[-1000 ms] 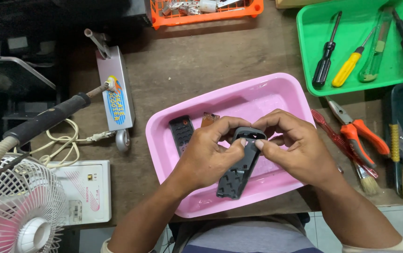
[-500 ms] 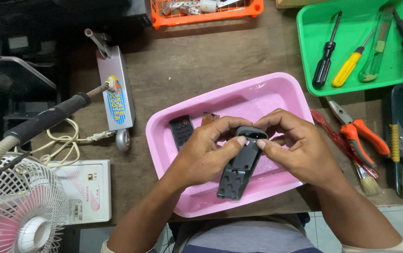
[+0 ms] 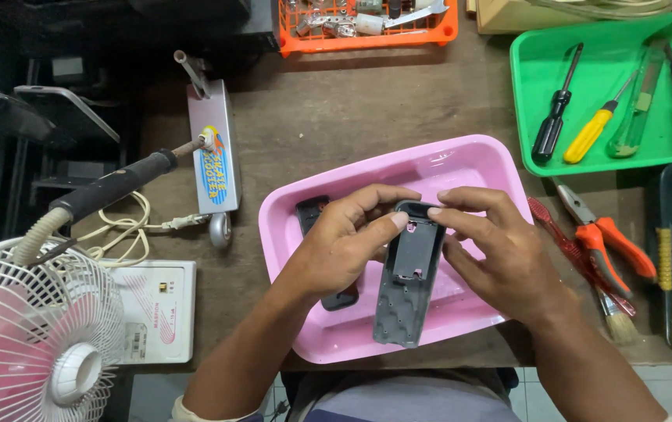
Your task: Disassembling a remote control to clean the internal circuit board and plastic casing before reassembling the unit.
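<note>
In the head view, at the centre of the frame, we see the left hand (image 3: 344, 250) and right hand (image 3: 500, 258) both gripping a grey remote-control shell (image 3: 408, 285) by its top end, above a pink tray (image 3: 461, 160) on the desk (image 3: 352, 109). A black cover piece (image 3: 310, 212) lies in the tray, left of the shell.
</note>
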